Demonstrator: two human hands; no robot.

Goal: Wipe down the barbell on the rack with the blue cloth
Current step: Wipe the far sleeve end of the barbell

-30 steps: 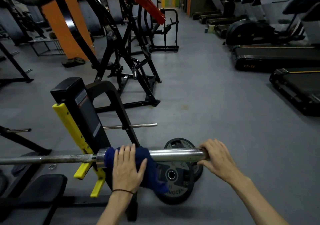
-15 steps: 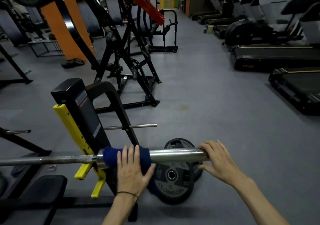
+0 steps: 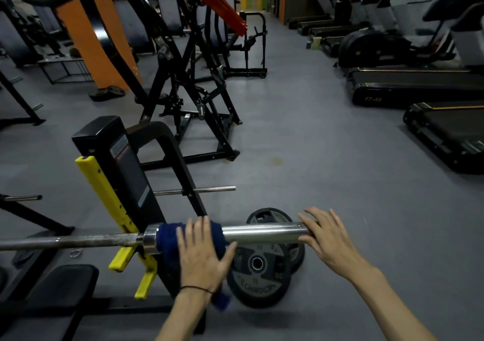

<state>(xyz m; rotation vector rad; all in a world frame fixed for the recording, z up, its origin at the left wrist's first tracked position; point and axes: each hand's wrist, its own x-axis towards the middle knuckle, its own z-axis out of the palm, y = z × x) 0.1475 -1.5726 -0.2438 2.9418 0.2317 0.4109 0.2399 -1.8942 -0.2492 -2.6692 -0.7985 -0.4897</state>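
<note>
The steel barbell [image 3: 262, 232] lies level across the lower half of the view, resting on the yellow hooks of a black rack [image 3: 125, 183]. A dark blue cloth [image 3: 170, 236] is wrapped over the thick chrome sleeve just right of the collar, and one end of it hangs below my wrist. My left hand [image 3: 204, 256] presses flat on the cloth with fingers spread. My right hand [image 3: 324, 236] rests over the sleeve's right end, fingers curled on top of it.
Two black weight plates [image 3: 259, 275] lean on the floor under the sleeve. A black bench pad [image 3: 60, 285] sits at lower left. Black and orange machines [image 3: 183, 65] stand behind the rack, treadmills [image 3: 432, 120] line the right side, and grey floor [image 3: 327, 170] lies between.
My left hand and the cloth have slid slightly right along the sleeve, and the fingers have straightened. My right hand stays on the bar's end.
</note>
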